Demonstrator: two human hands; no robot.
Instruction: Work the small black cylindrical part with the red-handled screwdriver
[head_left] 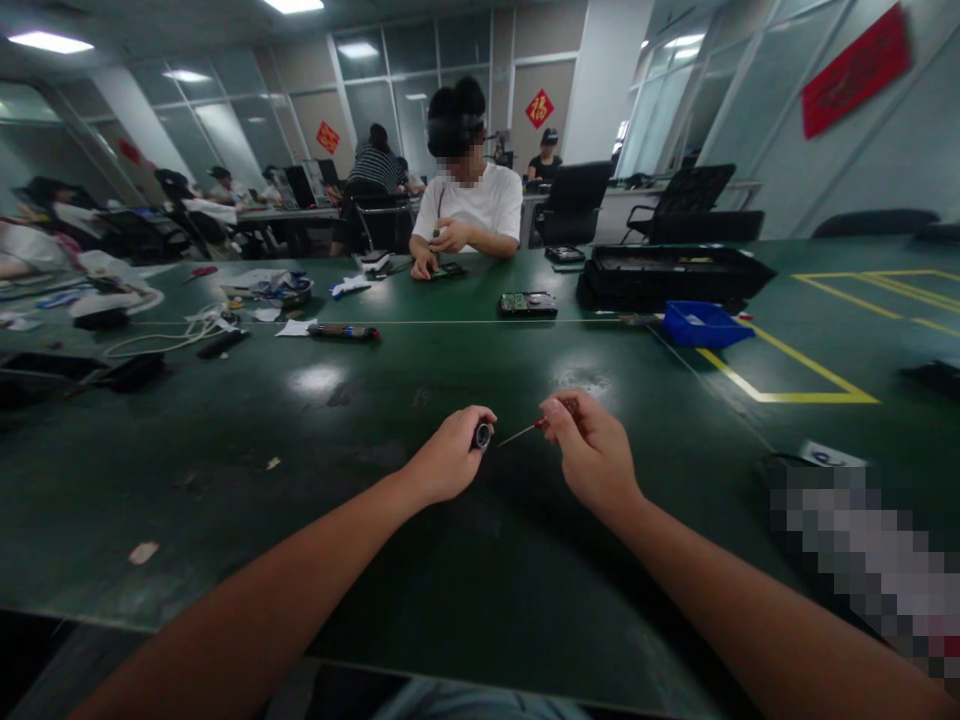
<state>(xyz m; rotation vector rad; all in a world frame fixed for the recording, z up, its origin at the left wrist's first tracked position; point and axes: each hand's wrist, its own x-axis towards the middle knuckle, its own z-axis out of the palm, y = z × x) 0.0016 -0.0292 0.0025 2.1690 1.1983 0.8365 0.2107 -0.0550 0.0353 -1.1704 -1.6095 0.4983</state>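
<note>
Above the dark green table (420,560), my left hand (450,455) is wrapped round a small dark cylindrical object (482,435). Its round end, with a pale metallic ring, faces my right hand; the rest is hidden by my fingers, so I cannot tell its kind. My right hand (592,445) grips a small screwdriver (525,432) by its reddish handle. The thin shaft points left and down, and its tip is close to the cylinder's ringed end, apparently apart from it.
Across the table a person in a white shirt (469,215) handles a small dark part. A circuit-board device (529,303), a blue bin (705,325) and a long black tray (675,275) stand beyond my hands. A brown-and-black tool (343,332) and a cable (176,335) lie left.
</note>
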